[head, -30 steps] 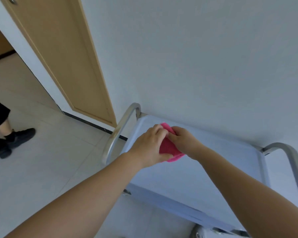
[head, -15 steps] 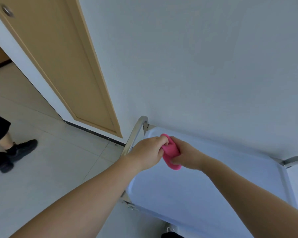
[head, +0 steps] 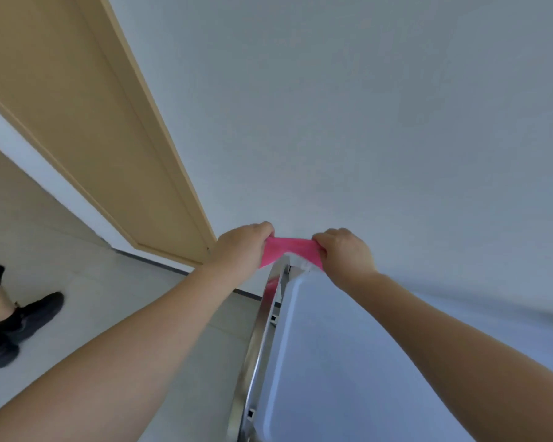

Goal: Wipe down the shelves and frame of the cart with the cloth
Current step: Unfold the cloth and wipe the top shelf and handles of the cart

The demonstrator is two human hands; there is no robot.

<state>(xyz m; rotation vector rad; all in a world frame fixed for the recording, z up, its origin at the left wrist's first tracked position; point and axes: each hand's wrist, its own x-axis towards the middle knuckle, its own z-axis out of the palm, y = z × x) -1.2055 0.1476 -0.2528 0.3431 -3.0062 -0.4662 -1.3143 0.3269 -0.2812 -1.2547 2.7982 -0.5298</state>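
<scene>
Two hands hold the pink cloth (head: 289, 250) stretched taut between them, its long axis running left to right across the far left corner of the cart (head: 348, 362). The left hand (head: 241, 250) pinches the cloth's left end with curled fingers, and the right hand (head: 344, 255) pinches the right end the same way. The band of cloth drapes over the top bend of the cart's shiny metal frame (head: 262, 333), touching it where the tube curves down past the corner of the pale top shelf (head: 364, 378). The frame tube runs along the shelf's left edge toward the viewer. The cart stands against a white wall (head: 364, 122), near a tan door (head: 87, 129). On the tiled floor (head: 93, 298) at far left stands another person's black shoe (head: 20, 327).
</scene>
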